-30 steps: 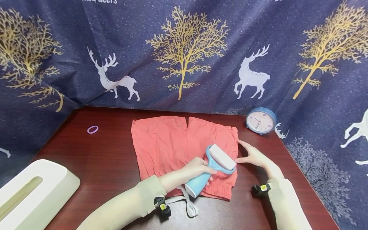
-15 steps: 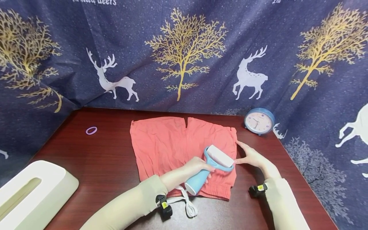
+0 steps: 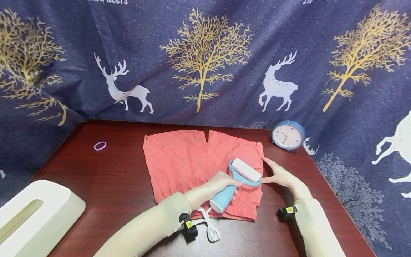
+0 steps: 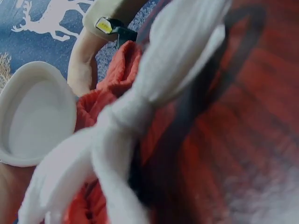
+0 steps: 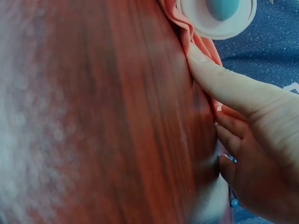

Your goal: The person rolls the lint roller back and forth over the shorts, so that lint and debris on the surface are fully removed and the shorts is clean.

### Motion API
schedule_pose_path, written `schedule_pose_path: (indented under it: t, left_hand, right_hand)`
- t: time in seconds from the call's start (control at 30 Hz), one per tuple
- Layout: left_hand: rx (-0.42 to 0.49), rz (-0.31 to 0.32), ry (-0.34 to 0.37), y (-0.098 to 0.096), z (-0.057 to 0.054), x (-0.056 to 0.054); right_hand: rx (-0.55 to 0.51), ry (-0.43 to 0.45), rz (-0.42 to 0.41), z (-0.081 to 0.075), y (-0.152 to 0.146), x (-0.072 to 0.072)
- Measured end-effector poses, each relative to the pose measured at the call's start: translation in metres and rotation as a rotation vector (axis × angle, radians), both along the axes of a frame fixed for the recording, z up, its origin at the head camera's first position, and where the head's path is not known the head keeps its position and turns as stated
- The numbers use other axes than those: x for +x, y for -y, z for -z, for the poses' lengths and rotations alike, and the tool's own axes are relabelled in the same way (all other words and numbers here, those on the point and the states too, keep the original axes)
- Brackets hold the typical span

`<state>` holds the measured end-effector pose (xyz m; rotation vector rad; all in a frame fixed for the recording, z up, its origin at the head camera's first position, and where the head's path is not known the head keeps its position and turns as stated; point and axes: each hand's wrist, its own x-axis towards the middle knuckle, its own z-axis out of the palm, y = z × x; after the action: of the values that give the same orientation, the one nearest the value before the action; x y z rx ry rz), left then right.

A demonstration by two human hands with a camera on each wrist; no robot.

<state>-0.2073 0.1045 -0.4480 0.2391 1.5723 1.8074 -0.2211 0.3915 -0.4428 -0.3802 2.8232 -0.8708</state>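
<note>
My left hand [image 3: 221, 182] grips the blue handle of a lint roller [image 3: 224, 198] with a white roll, held over the right part of the coral shorts [image 3: 178, 160]. The shorts lie spread on the table, waistband towards me. My right hand [image 3: 280, 175] rests at their right edge, thumb and fingers spread apart. In the right wrist view the thumb [image 5: 217, 81] touches the cloth edge, close to the roller's round end [image 5: 201, 21]. A knotted white drawstring [image 4: 126, 114] fills much of the left wrist view, beside the handle's pale end [image 4: 37, 114].
On the dark red table [image 3: 118, 175], a blue alarm clock [image 3: 288, 135] stands at the back right. A purple ring [image 3: 100, 146] lies at the back left. A cream box with a slot [image 3: 61, 200] stands at the front left. A patterned blue cloth [image 3: 179, 75] hangs behind.
The lint roller has shifted slightly away from me and to the right over the shorts, with the left hand on it. The right hand stays at the shorts' edge.
</note>
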Motion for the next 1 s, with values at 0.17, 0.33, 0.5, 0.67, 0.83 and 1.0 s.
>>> schedule_pose_path:
  t: [0.17, 0.33, 0.5, 0.67, 0.83, 1.0]
  left_hand:
    - [0.016, -0.007, 0.026, -0.003, 0.002, -0.006]
    - [0.019, -0.039, 0.042, -0.007, 0.004, -0.012]
    - [-0.008, -0.091, -0.006, -0.008, 0.006, -0.018]
    - [-0.012, -0.088, -0.046, -0.010, 0.005, -0.023]
    - [-0.010, -0.074, -0.054, -0.013, 0.002, -0.029]
    - [-0.033, -0.084, -0.039, -0.020, 0.000, -0.032]
  right_hand:
    - [-0.008, -0.008, -0.013, 0.001, 0.000, -0.002]
    - [-0.013, -0.008, -0.011, 0.002, -0.001, -0.002]
    - [-0.010, 0.003, -0.001, 0.003, 0.000, 0.000]
    - [-0.014, 0.009, 0.010, 0.002, 0.001, 0.000]
    - [-0.005, 0.008, 0.014, 0.001, 0.000, 0.000]
    - [-0.030, 0.004, 0.007, 0.003, -0.001, 0.000]
